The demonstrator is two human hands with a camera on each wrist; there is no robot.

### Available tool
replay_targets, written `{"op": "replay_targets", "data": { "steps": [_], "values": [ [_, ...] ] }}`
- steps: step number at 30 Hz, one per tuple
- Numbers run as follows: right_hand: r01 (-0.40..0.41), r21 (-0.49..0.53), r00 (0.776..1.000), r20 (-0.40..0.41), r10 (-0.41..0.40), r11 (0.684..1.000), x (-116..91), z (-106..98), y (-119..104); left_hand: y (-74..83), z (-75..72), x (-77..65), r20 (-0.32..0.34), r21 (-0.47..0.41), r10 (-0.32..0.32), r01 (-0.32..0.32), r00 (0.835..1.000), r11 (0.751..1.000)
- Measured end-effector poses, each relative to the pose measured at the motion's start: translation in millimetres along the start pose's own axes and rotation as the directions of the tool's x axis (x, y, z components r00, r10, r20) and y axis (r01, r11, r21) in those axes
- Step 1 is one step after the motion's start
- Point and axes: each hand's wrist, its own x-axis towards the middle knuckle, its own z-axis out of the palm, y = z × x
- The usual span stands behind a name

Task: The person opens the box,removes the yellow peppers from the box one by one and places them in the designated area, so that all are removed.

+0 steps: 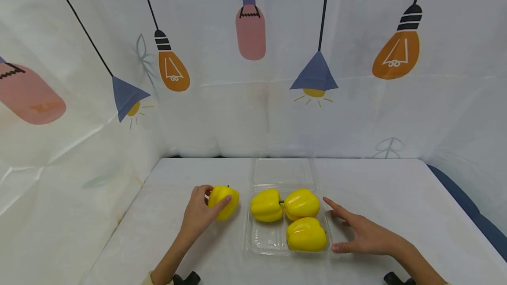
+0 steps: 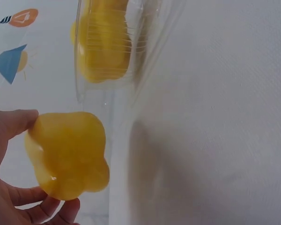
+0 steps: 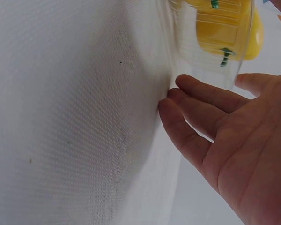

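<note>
My left hand [image 1: 200, 212] grips a yellow bell pepper [image 1: 223, 201] between thumb and fingers, left of a clear plastic container [image 1: 263, 236]. In the left wrist view the held pepper [image 2: 68, 157] hangs above the table, its shadow cast on the cloth. Inside the container lie three more yellow peppers: one at back left [image 1: 266, 206], one at back right [image 1: 302, 204] and one at front right [image 1: 306, 234]. Beside the container's right wall is my right hand [image 1: 366, 234], its fingers spread and holding nothing. The right wrist view shows its palm [image 3: 253, 145] and loosely bent fingers.
The container's clear lid [image 1: 283, 173] lies folded back behind it. A white cloth covers the table [image 1: 376, 188]. Behind stands a white curtain [image 1: 222, 118] printed with lamps and bulbs. Something dark blue [image 1: 455, 192] shows past the table's right edge.
</note>
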Motion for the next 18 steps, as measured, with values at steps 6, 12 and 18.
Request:
{"op": "replay_targets", "data": {
  "steps": [6,12,18],
  "values": [
    [-0.006,0.005,1.0,-0.001,0.006,1.0,-0.2,0.9,1.4,-1.6,4.8,1.6,-0.012,0.073,-0.016,0.017,1.0,0.997],
    [-0.008,-0.003,1.0,-0.008,0.008,1.0,-0.5,1.8,1.6,-0.8,10.7,3.7,0.006,0.103,-0.038,0.037,0.999,0.994],
    [-0.007,0.005,1.0,-0.009,0.007,1.0,-0.1,2.7,1.7,-0.8,15.5,3.5,0.017,0.124,-0.05,0.047,0.999,0.991]
  ]
}}
